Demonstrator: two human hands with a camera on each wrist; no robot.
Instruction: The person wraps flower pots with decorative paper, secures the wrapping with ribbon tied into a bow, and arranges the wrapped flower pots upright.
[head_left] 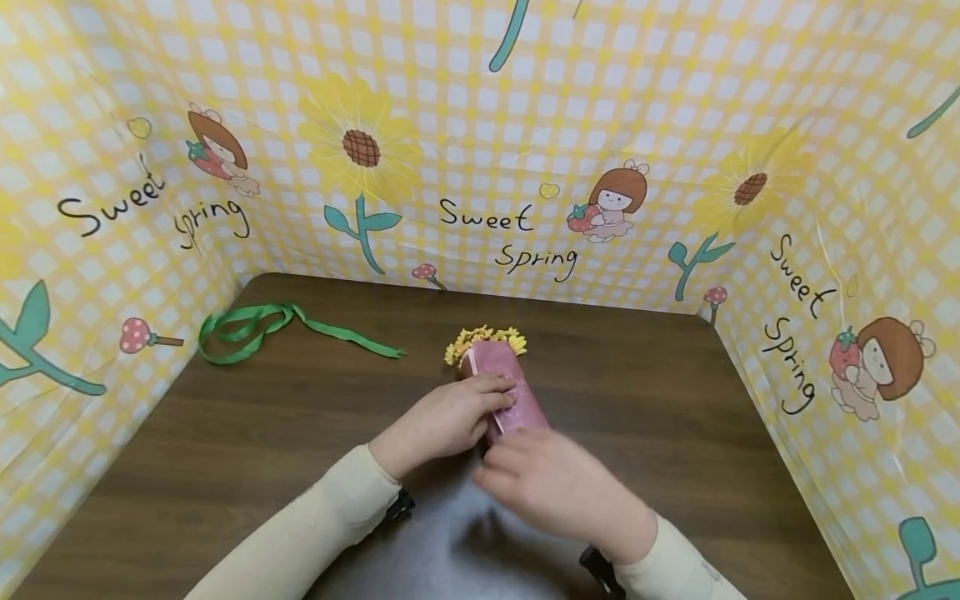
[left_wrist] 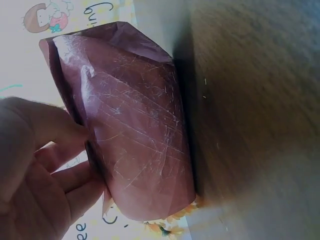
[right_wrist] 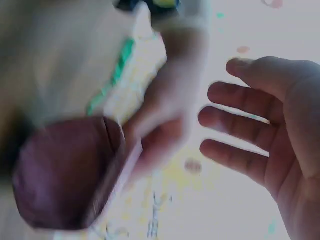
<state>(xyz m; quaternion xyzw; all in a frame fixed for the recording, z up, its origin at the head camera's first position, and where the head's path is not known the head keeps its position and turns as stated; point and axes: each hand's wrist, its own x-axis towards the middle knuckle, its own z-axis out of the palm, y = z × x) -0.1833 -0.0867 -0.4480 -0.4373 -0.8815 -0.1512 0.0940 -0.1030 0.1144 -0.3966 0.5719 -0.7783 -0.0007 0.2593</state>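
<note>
A small bouquet wrapped in shiny mauve paper [head_left: 531, 406] lies on the table, its yellow flowers [head_left: 487, 337] showing at the far end. My left hand [head_left: 453, 417] grips the wrapper along its overlapping edge, fingers laid over the top. In the left wrist view, the thumb and fingers [left_wrist: 75, 195] pinch at that edge, and the crinkled wrapper [left_wrist: 135, 130] fills the middle. My right hand [head_left: 558, 492] is beside the bouquet's near end, slightly blurred. Seen from the right wrist, its fingers [right_wrist: 240, 125] are spread and apart from the wrapper's dark end [right_wrist: 65, 172].
A looped green ribbon [head_left: 247, 325] lies at the table's back left, one tail stretching toward the flowers. Yellow checked cloth [head_left: 480, 167] with printed sunflowers and lettering walls the dark wooden table [head_left: 637, 383] at the back and both sides.
</note>
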